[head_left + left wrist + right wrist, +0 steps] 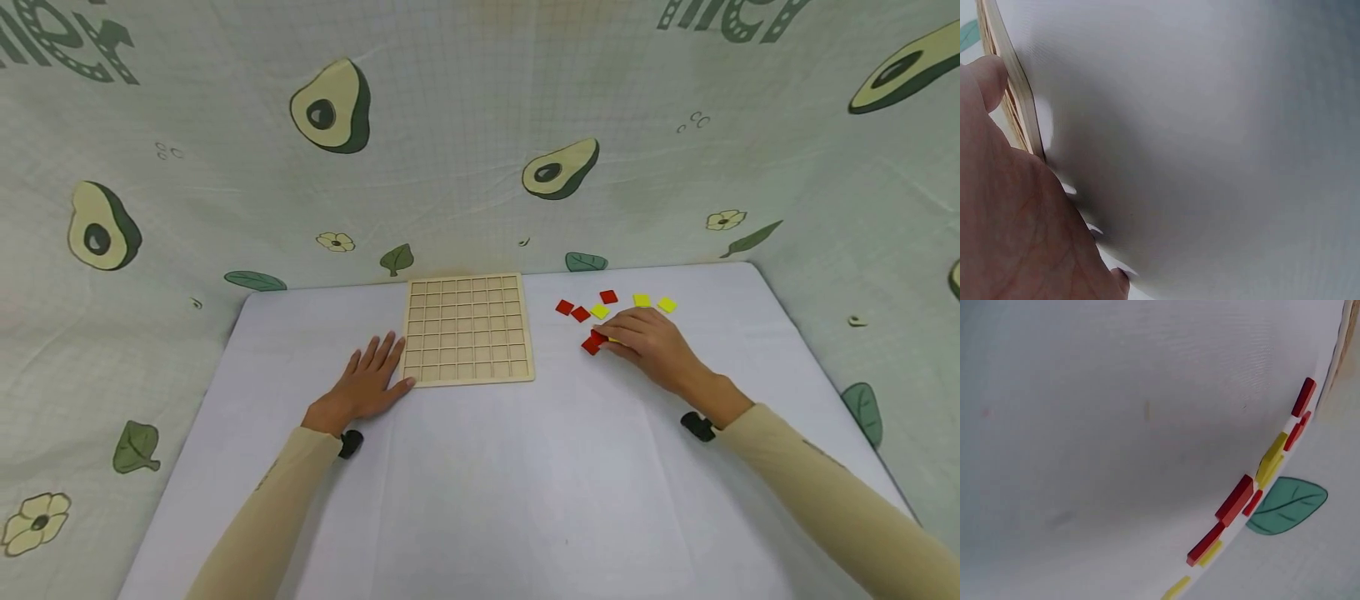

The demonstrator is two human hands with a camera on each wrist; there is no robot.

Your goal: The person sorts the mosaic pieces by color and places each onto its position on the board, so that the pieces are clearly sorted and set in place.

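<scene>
Right hand pinches a red square tile at its 9 o'clock.
Tile likely light, stiff, slick; best taken by opposite edges. Loose red tiles and yellow tiles at 10 to 1. Gridded wooden board farther out, 9 o'clock; left hand spread at its 8 o'clock edge.

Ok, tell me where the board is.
In the head view, the board lies near the middle of the far edge of the table, between the left hand at its left and the tiles to its right.

Left fingers at board (pale-edged).
</scene>
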